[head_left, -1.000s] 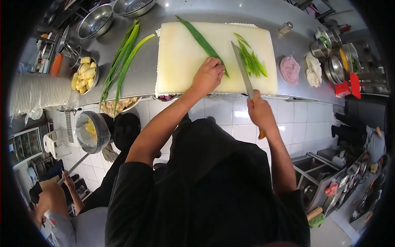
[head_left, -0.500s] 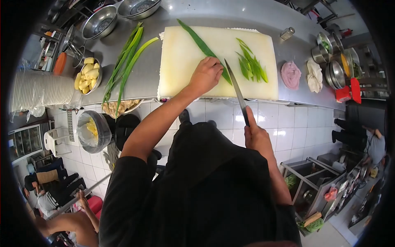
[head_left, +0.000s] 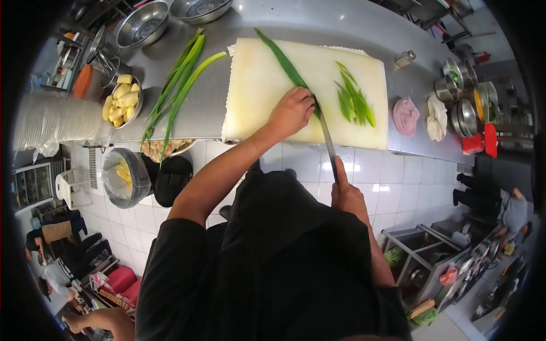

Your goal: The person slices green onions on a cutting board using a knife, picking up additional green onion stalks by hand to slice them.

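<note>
Steel counter, left hand pinning leaf, right hand gripping knife

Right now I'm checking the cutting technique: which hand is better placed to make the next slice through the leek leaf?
Right. The right hand grips the knife, its blade beside the leek leaf; the left hand pins the leaf to the cutting board.
</note>
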`<state>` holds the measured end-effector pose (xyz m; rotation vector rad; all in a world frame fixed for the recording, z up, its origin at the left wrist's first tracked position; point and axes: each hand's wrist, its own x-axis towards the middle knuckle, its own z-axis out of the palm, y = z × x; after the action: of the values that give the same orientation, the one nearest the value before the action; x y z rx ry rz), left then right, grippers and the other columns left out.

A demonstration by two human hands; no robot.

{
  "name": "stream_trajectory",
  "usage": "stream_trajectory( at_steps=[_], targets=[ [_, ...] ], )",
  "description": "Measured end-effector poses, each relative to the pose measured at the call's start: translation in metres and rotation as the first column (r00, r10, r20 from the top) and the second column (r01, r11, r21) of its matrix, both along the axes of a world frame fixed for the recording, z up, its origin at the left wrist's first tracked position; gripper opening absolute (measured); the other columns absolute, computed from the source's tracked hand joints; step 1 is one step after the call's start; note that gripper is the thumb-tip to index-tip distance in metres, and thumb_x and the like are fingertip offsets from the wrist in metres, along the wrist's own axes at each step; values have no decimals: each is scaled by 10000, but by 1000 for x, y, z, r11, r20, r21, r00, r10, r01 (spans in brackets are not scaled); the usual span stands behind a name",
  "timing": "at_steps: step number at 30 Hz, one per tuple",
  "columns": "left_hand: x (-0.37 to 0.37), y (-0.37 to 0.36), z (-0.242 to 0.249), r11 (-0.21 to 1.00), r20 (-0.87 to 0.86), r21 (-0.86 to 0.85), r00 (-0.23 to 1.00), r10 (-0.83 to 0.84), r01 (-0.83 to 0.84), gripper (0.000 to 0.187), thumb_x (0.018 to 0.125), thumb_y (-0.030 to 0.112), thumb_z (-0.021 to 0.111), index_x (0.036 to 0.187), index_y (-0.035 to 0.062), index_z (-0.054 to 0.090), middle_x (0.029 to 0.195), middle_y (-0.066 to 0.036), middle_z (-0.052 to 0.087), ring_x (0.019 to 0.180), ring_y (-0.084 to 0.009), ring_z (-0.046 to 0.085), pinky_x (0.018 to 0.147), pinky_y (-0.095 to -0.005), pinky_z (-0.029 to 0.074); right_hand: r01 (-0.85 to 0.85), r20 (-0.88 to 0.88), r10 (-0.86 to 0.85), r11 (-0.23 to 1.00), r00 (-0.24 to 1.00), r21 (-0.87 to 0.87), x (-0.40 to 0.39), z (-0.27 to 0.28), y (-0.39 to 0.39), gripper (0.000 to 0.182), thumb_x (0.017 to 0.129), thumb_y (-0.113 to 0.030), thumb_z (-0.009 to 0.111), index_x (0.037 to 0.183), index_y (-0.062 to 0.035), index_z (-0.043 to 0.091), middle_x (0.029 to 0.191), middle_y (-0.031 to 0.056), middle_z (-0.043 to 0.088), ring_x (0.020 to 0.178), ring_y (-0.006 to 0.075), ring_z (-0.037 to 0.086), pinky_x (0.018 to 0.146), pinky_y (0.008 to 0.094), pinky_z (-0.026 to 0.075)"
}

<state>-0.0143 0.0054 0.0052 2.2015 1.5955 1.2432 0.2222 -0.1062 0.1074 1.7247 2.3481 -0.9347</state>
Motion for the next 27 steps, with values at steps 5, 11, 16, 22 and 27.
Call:
stream_trajectory(
  at_steps=[5,11,16,22,27],
  targets=[
    [0,1,0,1000,-9,-1,1000,5,-5,117,780,33,692,882,-22,676,995,-134,601,985,-318,576,893,-395,488,-15,-20,16,1000,1000,17,-13,-18,17,754,913,-56,499,1565,-175,139,674,255,629,647,440,624,641,548,487],
    [0,0,2,999,-1,-44,1000,6,-6,120,785,32,687,892,-22,673,992,-126,595,981,-313,575,895,-395,489,0,-24,-1,1000,1000,-8,-21,-9,28,741,919,-58,493,1565,-179,151,671,278,622,629,481,603,642,573,475],
    [0,3,2,999,19,-33,999,28,-28,121,776,23,694,888,-18,677,996,-123,592,976,-312,572,883,-391,490,40,-80,-35,997,996,63,6,-18,34,680,943,-98,501,1554,-213,224,691,294,622,666,493,612,650,580,470],
    [16,-11,2,998,51,-66,998,24,-20,130,773,-4,685,902,-19,686,1005,-124,595,977,-320,570,875,-391,492,19,-77,-3,977,997,214,10,-10,58,683,941,-95,513,1553,-181,220,687,278,623,661,485,607,647,567,476],
    [23,-17,0,999,77,0,996,46,-46,131,770,-33,673,900,-25,690,998,-134,609,963,-327,575,859,-390,498,39,-138,-25,994,990,104,2,4,31,698,942,-74,529,1556,-206,224,687,268,622,661,477,610,641,551,462]
  ],
)
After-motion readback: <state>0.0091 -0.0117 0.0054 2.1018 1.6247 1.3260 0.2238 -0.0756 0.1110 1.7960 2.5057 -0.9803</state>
